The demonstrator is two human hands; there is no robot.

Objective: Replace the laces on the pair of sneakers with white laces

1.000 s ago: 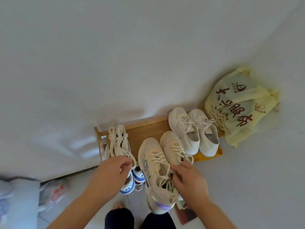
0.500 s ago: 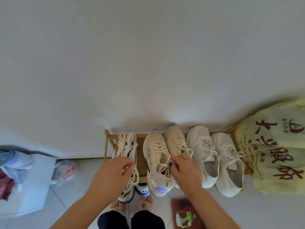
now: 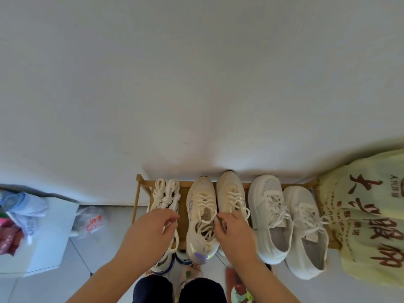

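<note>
A pair of cream sneakers with cream laces stands toe to the wall on the wooden shoe rack. My right hand lies over the heel of the right sneaker and pinches a lace of the left one. To the left lie bundled white laces, knotted in loops. My left hand covers their near end, fingers curled around the strands.
A second pair of white sneakers stands right of the cream pair. A yellow bag with red characters leans at the far right. A white box and plastic bags sit on the tiled floor at left. More shoes show under the rack.
The view has swung so the rack lies square to the wall. Both hands stay on the same spots, left on the white laces, right on the cream sneaker's lace.
</note>
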